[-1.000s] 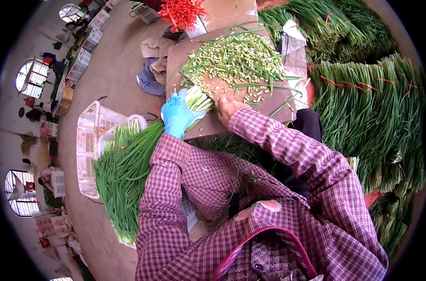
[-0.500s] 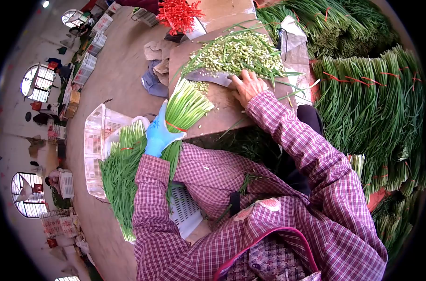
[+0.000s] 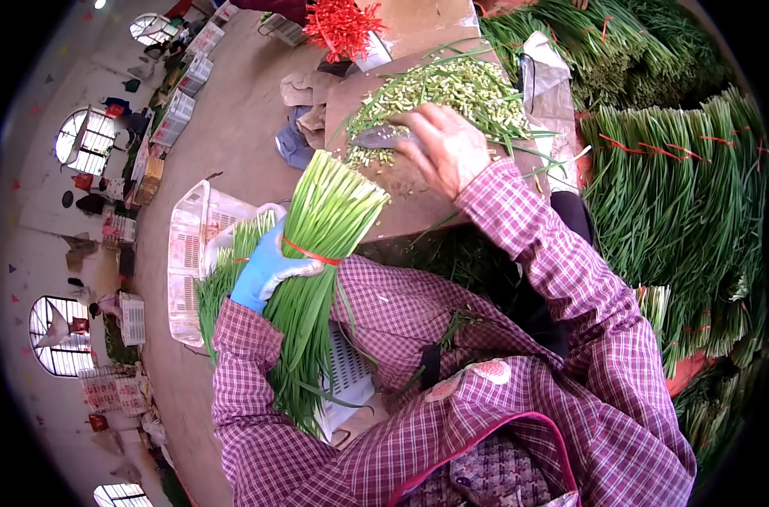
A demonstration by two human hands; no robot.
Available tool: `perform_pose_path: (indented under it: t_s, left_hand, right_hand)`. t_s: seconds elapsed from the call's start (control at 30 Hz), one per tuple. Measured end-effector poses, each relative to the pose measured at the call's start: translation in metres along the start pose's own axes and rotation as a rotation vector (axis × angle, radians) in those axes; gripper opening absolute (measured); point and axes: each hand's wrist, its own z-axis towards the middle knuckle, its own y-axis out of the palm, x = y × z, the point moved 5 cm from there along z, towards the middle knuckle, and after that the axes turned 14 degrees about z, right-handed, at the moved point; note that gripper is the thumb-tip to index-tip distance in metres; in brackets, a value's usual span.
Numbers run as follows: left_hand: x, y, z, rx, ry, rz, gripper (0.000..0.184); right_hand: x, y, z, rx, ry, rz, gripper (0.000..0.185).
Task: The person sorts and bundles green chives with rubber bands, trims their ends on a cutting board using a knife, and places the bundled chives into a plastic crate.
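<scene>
My left hand [image 3: 270, 269], in a blue glove, is closed around a bundle of green stalks [image 3: 329, 215] tied with a red band, its pale cut ends pointing up over the board's near left edge. My bare right hand [image 3: 448, 150] is above the brown board [image 3: 410, 193], its fingers spread over a dark knife blade [image 3: 377, 138]. Whether the fingers grip the knife's handle is hidden. Beyond the blade lies a heap of chopped stalk pieces [image 3: 452, 89] with some long green leaves in it.
A pale plastic crate [image 3: 186, 279] with more bundles stands at the left. Tall stacks of tied bundles [image 3: 672, 194] fill the right side. Red ties [image 3: 342, 29] lie beyond the board, near a clear plastic bag [image 3: 545, 72]. A white basket [image 3: 348, 376] is below my left forearm.
My left hand has drawn the bundle off the board, toward me and more upright. The knife, first hidden, came into view on the board, and my right hand has lifted over it.
</scene>
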Motion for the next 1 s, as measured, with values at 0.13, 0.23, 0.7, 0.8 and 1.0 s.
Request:
perform_pose_path:
  t_s: [0.13, 0.23, 0.7, 0.8, 1.0]
  left_hand:
    - [0.000, 0.011, -0.020, -0.024, -0.036, -0.164, 0.080]
    - [-0.037, 0.012, -0.038, -0.034, -0.223, -0.353, 0.072]
    - [-0.174, 0.039, -0.078, -0.054, -0.145, -0.870, 0.098]
    - [-0.144, 0.051, -0.075, -0.117, 0.104, -0.748, 0.092]
    - [-0.117, 0.084, -0.083, -0.343, -0.001, -0.978, 0.094]
  right_hand:
    - [-0.053, 0.029, -0.008, -0.070, -0.373, 0.199, 0.034]
    - [0.013, 0.027, 0.000, -0.113, 0.290, 0.126, 0.032]
    - [-0.087, 0.013, -0.030, 0.003, -0.019, 0.757, 0.027]
    - [-0.099, 0.016, -0.035, -0.084, -0.093, 0.652, 0.037]
    - [-0.101, 0.026, -0.037, -0.179, -0.093, 0.583, 0.035]
